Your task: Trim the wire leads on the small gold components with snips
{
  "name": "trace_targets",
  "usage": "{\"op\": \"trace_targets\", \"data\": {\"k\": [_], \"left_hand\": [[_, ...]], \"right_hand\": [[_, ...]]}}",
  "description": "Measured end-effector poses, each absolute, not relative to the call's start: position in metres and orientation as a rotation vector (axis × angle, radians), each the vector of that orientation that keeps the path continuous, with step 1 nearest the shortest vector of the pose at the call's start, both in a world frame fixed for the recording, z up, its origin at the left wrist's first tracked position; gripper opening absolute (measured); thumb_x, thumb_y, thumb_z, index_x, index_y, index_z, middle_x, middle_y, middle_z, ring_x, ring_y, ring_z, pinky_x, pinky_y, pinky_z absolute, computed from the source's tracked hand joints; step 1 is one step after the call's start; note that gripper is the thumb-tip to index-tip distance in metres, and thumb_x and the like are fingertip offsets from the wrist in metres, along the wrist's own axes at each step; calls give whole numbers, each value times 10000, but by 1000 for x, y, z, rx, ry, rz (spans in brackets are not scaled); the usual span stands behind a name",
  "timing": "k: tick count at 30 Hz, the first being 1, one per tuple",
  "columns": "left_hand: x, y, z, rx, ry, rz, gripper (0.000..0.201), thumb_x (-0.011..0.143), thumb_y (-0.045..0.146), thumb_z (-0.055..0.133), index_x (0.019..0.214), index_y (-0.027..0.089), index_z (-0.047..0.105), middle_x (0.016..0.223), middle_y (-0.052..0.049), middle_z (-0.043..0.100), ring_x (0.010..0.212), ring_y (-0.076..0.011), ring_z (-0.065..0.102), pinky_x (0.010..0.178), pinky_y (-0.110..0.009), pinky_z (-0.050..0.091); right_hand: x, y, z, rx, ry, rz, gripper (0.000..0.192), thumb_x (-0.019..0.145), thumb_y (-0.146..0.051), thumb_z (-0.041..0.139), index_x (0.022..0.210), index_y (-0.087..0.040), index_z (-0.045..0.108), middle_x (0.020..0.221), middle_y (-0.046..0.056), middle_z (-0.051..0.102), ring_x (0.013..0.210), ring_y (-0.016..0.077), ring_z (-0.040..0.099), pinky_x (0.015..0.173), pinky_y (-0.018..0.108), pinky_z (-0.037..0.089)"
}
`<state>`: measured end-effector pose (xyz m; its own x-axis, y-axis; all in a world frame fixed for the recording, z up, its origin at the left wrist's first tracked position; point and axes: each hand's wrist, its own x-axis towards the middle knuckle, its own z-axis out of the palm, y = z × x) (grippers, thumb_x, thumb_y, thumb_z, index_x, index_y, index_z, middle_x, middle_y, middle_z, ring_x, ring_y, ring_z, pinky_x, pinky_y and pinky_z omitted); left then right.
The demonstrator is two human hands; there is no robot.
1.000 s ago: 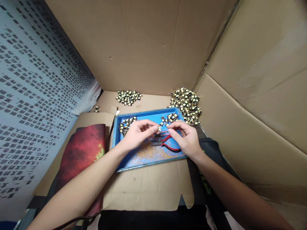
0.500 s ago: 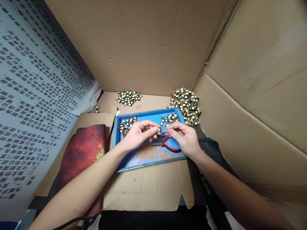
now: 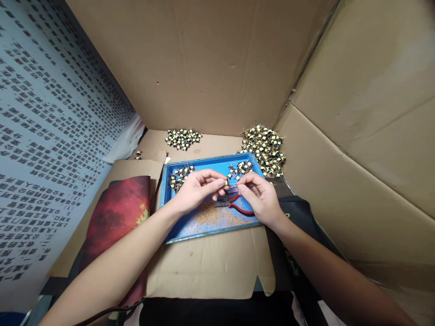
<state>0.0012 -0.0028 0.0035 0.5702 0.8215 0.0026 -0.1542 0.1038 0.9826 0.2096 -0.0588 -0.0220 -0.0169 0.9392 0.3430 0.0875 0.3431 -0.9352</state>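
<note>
My left hand point(image 3: 203, 189) pinches a small yellow-and-black transformer point(image 3: 226, 181) between thumb and fingertips, above a blue tray point(image 3: 190, 235). Close beside it, the thumb and forefinger of my right hand point(image 3: 260, 195) are pressed together. Something thin and pinkish shows by those fingertips, too small to name. Beneath the hands, pliers point(image 3: 242, 210) with red-and-black handles lie in the tray, partly covered by my right hand. More transformers with wire leads sit in the tray, in a left cluster point(image 3: 176, 177) and a right cluster point(image 3: 244, 167). Copper-coloured wire clippings point(image 3: 212, 218) cover the tray's near part.
Behind the tray lie a smaller pile of transformers point(image 3: 183, 138) and a larger pile point(image 3: 264, 147) at right. Cardboard walls point(image 3: 210, 63) enclose the back and right. A red patterned cloth-like mat point(image 3: 117, 213) lies left, and a cardboard sheet point(image 3: 207, 267) in front.
My right hand has shifted very slightly, its fingertips staying close to the transformer. My left hand keeps its pinch in nearly the same place. The view has moved a little.
</note>
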Motion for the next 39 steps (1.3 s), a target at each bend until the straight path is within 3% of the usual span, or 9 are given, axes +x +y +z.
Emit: {"op": "trace_targets", "data": {"k": [12, 18, 21, 33, 39], "left_hand": [[3, -4, 9, 1343, 719, 866, 288, 856, 370, 819, 937, 108, 727, 756, -46, 755, 586, -96, 646, 599, -224, 550], [4, -5, 10, 1378, 760, 856, 323, 826, 408, 835, 914, 111, 742, 724, -42, 738, 569, -100, 625, 578, -233, 539], [4, -5, 10, 1406, 767, 837, 314, 832, 402, 832, 911, 111, 749, 717, -41, 735, 576, -97, 626, 584, -225, 537], [3, -4, 9, 1398, 764, 834, 332, 835, 411, 831, 926, 103, 745, 726, -51, 740, 586, -100, 631, 583, -220, 533], [4, -5, 10, 1392, 764, 821, 330, 838, 419, 824, 925, 110, 743, 733, -49, 741, 587, -98, 628, 583, -218, 530]], "right_hand": [[208, -60, -20, -1117, -1459, 555, 62, 945, -252, 674, 892, -243, 704, 859, 27, 683, 803, 199, 639, 747, 350, 521], [206, -64, -11, -1109, -1563, 327, 85, 933, -217, 664, 948, -277, 722, 983, 66, 673, 968, 256, 658, 885, 446, 555], [206, -63, -13, -1073, -1556, 375, 91, 951, -208, 645, 964, -274, 706, 1025, 68, 693, 1016, 257, 667, 937, 455, 544], [206, -59, -28, -1108, -1342, 776, 128, 986, -358, 659, 961, -235, 686, 943, 42, 718, 869, 205, 699, 826, 357, 564], [206, -58, -27, -1051, -1383, 769, 122, 1008, -354, 619, 977, -243, 657, 977, 45, 691, 934, 211, 676, 865, 361, 547]]}}
